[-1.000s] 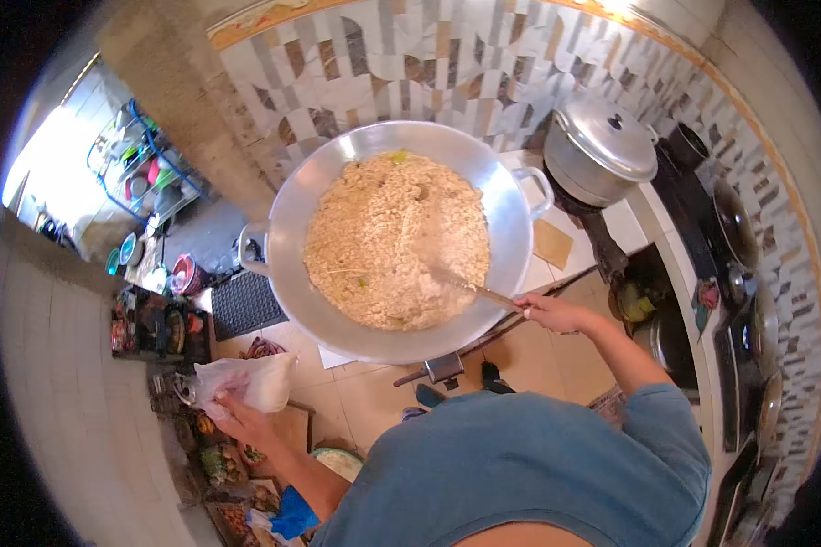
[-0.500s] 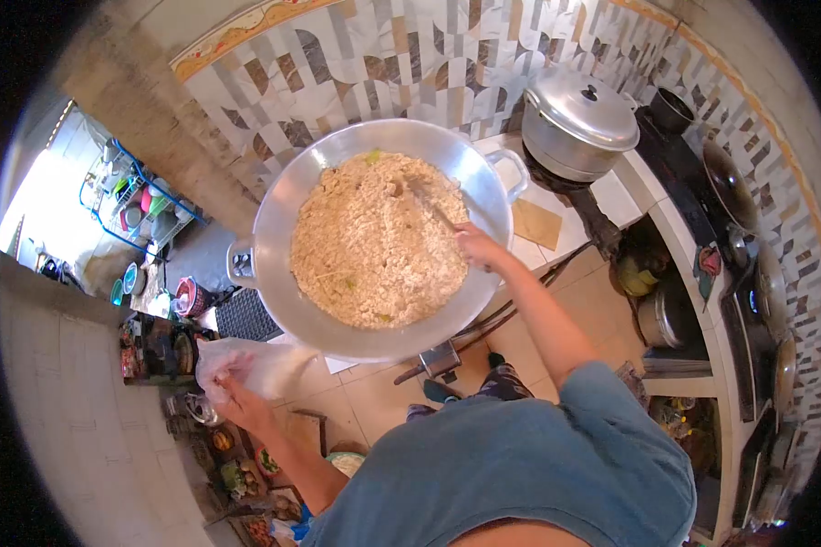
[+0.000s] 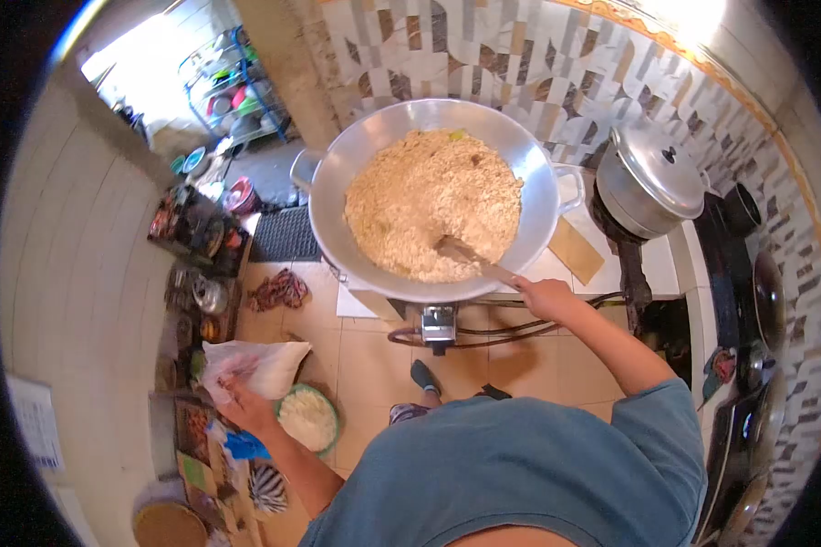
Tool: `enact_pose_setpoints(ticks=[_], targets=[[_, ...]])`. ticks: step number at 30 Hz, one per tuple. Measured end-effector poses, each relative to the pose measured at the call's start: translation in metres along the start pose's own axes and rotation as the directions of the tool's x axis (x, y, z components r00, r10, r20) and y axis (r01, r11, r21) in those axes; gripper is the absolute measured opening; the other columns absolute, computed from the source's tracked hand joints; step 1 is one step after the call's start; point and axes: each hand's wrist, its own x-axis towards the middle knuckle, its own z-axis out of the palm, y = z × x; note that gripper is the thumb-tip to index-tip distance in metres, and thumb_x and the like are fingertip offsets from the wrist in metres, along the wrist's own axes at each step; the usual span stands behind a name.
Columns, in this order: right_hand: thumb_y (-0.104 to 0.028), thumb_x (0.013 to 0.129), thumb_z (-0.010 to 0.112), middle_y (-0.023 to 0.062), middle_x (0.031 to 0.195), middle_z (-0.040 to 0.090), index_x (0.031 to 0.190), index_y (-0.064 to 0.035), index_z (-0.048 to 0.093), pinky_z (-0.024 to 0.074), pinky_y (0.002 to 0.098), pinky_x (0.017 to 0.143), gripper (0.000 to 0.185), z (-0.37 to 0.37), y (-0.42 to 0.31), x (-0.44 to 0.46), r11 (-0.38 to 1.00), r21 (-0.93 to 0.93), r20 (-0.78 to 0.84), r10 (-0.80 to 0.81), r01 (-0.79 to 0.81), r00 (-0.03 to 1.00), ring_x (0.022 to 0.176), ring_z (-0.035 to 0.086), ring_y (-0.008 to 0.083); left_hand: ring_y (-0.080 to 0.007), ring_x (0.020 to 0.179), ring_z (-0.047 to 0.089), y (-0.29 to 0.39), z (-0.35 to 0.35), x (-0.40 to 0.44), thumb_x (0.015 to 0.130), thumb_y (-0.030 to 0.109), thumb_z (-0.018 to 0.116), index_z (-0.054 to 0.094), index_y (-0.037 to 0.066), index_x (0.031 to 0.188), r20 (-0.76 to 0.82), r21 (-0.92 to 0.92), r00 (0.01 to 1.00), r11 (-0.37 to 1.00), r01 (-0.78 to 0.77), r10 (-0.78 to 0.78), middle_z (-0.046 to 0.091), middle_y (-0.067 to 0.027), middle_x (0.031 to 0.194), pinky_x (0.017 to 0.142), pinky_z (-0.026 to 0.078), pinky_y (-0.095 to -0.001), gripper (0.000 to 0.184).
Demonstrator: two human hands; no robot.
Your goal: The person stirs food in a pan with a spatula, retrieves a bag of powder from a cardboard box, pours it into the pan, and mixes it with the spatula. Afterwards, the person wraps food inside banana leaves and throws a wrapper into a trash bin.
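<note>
A large two-handled metal wok holds a mound of pale, crumbly, grain-like food with a few green bits. My right hand grips the handle of a wooden spatula just outside the near right rim. Its blade rests in the near part of the food. Left of the wok and lower in view, my left hand is closed on a clear plastic bag with white contents. The bag partly covers the fingers.
A lidded pot stands on a burner right of the wok. Under the wok is a burner regulator box with hoses. A green-rimmed basin of white stuff sits below the bag. A cloth lies on the tiled floor.
The spatula has swung from the far right part of the food to the near side, and my right hand has drawn back outside the rim. The bag is now farther from the wok. The view has turned.
</note>
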Motion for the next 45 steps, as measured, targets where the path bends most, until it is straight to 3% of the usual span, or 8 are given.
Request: enact_pose_setpoints(ticks=[6,9,14,21,30,33,36,45], targets=[[-0.025,0.083,0.051,0.0172,0.092,0.062,0.124,-0.0184,0.046,0.0465,0.0434,0.074,0.042,0.0,0.036,-0.019,0.997,-0.071,-0.146,0.013,-0.023,0.989,0.087,0.06,0.0327,-0.0276,0.089,0.057,0.062,-0.084,-0.12,0.094,0.02,0.043,0.052,-0.004,0.106,-0.222,0.09,0.917,0.929,0.358,-0.332,0.057,-0.0189,0.101,0.077,0.047,-0.0374,0.028],[-0.023,0.081,0.057,0.0192,0.095,0.061,0.124,-0.0134,0.047,0.0454,0.0417,0.078,0.045,0.02,0.011,-0.032,0.925,-0.345,-0.699,-0.368,0.162,0.613,0.092,0.057,0.0345,-0.0271,0.092,0.056,0.019,-0.153,-0.19,0.093,0.021,0.042,0.053,-0.002,0.106,-0.014,-0.023,0.983,0.983,0.185,-0.185,0.055,-0.0159,0.103,0.081,0.046,-0.0377,0.028],[-0.016,0.08,0.063,0.0123,0.096,0.058,0.109,-0.0022,0.056,0.0433,0.0331,0.077,0.033,0.102,-0.141,-0.07,0.601,0.145,-0.54,-0.618,0.786,0.572,0.085,0.055,0.0247,-0.0243,0.085,0.059,0.127,-0.213,-0.262,0.093,0.015,0.039,0.058,0.0,0.092,-0.101,0.092,0.887,0.883,0.46,-0.451,0.06,-0.0136,0.088,0.077,0.045,-0.0342,0.025],[-0.004,0.071,0.071,-0.0013,0.09,0.046,0.122,-0.0049,0.053,0.0386,0.0179,0.062,0.054,0.275,-0.364,-0.313,0.319,0.615,0.211,-0.948,0.721,0.24,0.067,0.041,0.0067,-0.0324,0.088,0.052,0.099,-0.34,-0.422,0.079,0.003,0.05,0.057,0.004,0.088,-0.238,0.354,0.954,0.898,0.262,-0.185,0.056,-0.0124,0.089,0.079,0.043,-0.0391,0.012],[-0.007,0.079,0.058,0.0125,0.094,0.064,0.102,-0.0019,0.061,0.0477,0.0293,0.077,0.024,0.499,-0.542,-0.52,-0.041,0.647,0.282,-0.915,0.762,-0.289,0.089,0.062,0.0223,-0.0299,0.105,0.047,0.136,-0.566,-0.579,0.079,0.009,0.059,0.054,0.005,0.1,-0.48,0.237,0.793,0.816,0.528,-0.374,0.053,-0.0128,0.104,0.088,0.04,-0.04,0.022],[-0.005,0.076,0.058,0.0112,0.096,0.064,0.104,-0.0023,0.06,0.0474,0.0298,0.078,0.028,0.515,-0.592,-0.612,-0.02,0.756,0.233,-0.925,0.654,-0.298,0.091,0.061,0.0224,-0.0259,0.101,0.051,0.143,-0.625,-0.639,0.085,0.02,0.057,0.051,0.006,0.108,-0.732,-0.009,0.532,0.787,0.617,-0.425,0.056,-0.0096,0.101,0.087,0.04,-0.0406,0.028],[-0.005,0.076,0.058,0.01,0.092,0.063,0.109,-0.0032,0.06,0.0468,0.0293,0.074,0.033,0.538,-0.627,-0.692,-0.185,0.773,0.163,-0.866,0.607,-0.472,0.085,0.06,0.0187,-0.0282,0.111,0.048,0.097,-0.682,-0.733,0.094,0.037,0.041,0.045,0.005,0.123,-0.308,-0.508,0.17,0.313,0.802,-0.936,0.052,-0.0148,0.12,0.096,0.037,-0.0396,0.044],[-0.005,0.073,0.06,0.0108,0.086,0.06,0.114,-0.0134,0.058,0.0486,0.033,0.066,0.042,0.675,-0.758,-0.846,-0.456,0.727,0.323,-0.432,0.513,-0.842,0.079,0.06,0.0253,-0.0283,0.1,0.056,-0.019,-0.866,-0.818,0.093,0.05,0.028,0.046,0.0,0.122,-0.339,-0.862,0.313,0.159,-0.482,-0.887,0.056,-0.0143,0.112,0.091,0.044,-0.0417,0.061]])
